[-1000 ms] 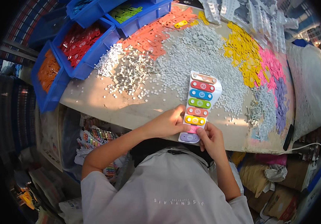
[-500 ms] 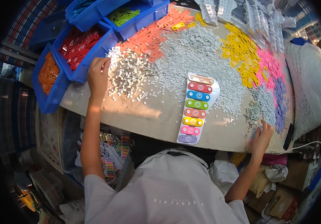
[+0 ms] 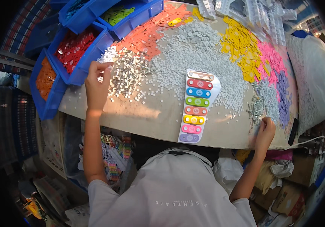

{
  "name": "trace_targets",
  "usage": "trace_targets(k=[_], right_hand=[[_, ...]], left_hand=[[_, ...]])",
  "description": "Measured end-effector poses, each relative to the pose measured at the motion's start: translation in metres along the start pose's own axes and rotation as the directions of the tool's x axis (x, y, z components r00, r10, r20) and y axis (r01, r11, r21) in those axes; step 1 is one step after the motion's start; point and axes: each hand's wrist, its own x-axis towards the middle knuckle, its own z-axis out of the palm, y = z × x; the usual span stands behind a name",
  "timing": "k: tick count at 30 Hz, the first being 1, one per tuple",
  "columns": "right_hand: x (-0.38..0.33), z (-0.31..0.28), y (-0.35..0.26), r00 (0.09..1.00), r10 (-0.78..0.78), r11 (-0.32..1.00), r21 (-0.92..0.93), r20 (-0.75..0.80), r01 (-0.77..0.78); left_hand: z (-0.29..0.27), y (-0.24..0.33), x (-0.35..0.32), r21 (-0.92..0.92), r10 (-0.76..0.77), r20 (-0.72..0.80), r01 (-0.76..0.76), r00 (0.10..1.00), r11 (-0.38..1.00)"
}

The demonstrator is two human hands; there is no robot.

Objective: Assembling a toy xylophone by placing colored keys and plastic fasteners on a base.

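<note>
A toy xylophone [image 3: 197,101] with a white base and a row of coloured bars lies near the table's front edge, between my hands. On the left, my left hand [image 3: 97,86] is closed in a pinch with a small white piece [image 3: 110,68] at its fingertips. It hovers beside a heap of pins with white caps [image 3: 130,72] and a small pile of white pieces [image 3: 108,54]. My right hand [image 3: 265,134] is at the near edge of a pile of silvery screws [image 3: 262,103], fingertips pressed together. Whatever those fingers hold is hidden.
Grey washers [image 3: 196,49] spread over the table's middle. Orange bars [image 3: 141,41], yellow bars [image 3: 242,45], pink bars [image 3: 270,60] and purple bars [image 3: 283,98] ring them. Blue bins [image 3: 111,39] stand at left. White plastic bases [image 3: 253,17] are stacked behind; a filled bag [image 3: 310,75] stands right.
My left hand has drawn back a little from the white pieces, and a small white piece now shows in its pinch. My right hand's fingers have drawn together by the screws.
</note>
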Motion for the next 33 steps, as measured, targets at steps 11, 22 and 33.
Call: trace_targets(k=[11,22,33], right_hand=[[0.000,-0.011,-0.014,0.992,0.068,0.996,0.061,-0.110,-0.062],[-0.059,-0.014,-0.153,0.955,-0.295,0.709,0.674,0.013,0.210],[-0.098,0.021,-0.163,0.898,-0.430,0.564,0.805,0.098,0.182]], left_hand=[[0.047,0.094,-0.098,-0.258,-0.050,0.583,0.243,0.811,0.935],[0.068,0.088,-0.138,-0.301,-0.174,0.885,0.815,0.432,0.495],[0.080,0.087,-0.150,-0.253,-0.215,0.849,0.730,0.482,0.634]])
